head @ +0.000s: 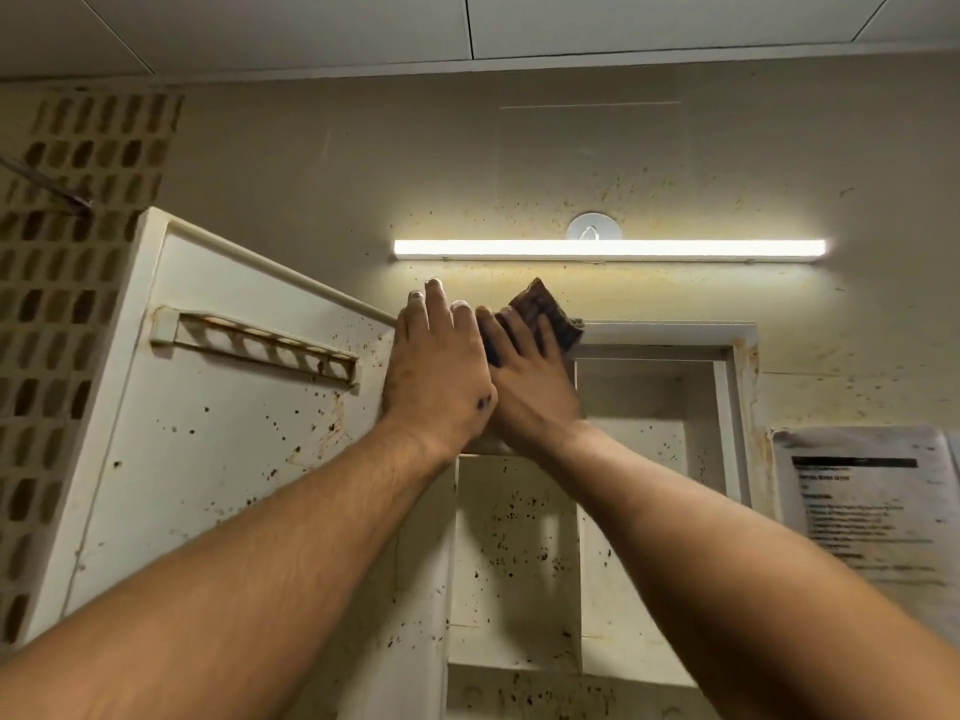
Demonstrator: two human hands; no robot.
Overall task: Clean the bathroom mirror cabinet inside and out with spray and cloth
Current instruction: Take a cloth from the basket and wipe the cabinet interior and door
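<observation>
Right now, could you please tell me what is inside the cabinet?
Bare shelves with brown specks; no items show. The left hand, right hand and cloth cover its upper left corner, hiding that part.

Two bare arms, skin exposed all the way from the fingers to the bottom edge of the view. Left forearm (249,553): fine dark hair along its whole length, densest toward the wrist. Right forearm (727,553): smoother look, hair sparser. Left hand (436,366): small dark smudge (485,402) on the back near the thumb base, a few faint dark specks around the knuckles; fingertips (434,285) pale and dusty, nails short. Right hand (530,392): plain back, knuckle creases visible, nails too blurred to tell.
</observation>
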